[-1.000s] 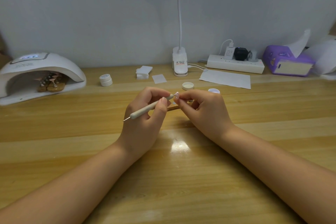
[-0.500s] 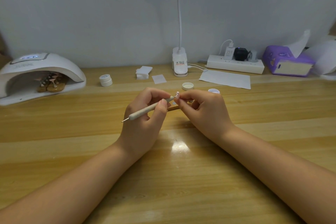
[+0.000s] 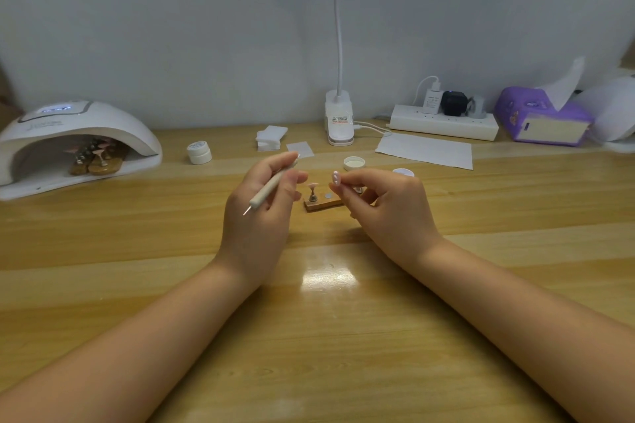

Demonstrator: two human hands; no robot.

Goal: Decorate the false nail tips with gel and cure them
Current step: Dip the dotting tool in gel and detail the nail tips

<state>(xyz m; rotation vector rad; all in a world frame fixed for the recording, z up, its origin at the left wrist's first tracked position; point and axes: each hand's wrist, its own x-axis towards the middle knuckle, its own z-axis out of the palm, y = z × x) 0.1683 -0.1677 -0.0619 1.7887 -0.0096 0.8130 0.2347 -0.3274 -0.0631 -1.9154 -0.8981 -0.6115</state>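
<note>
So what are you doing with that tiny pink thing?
A person is decorating false nails at a wooden table. The left hand holds a thin dotting tool, and the right hand pinches a pink nail tip on its little stand. The two hands are apart right now. Between them sits a small wooden holder with another nail tip standing on it. More tips sit under the white curing lamp on the left.
</note>
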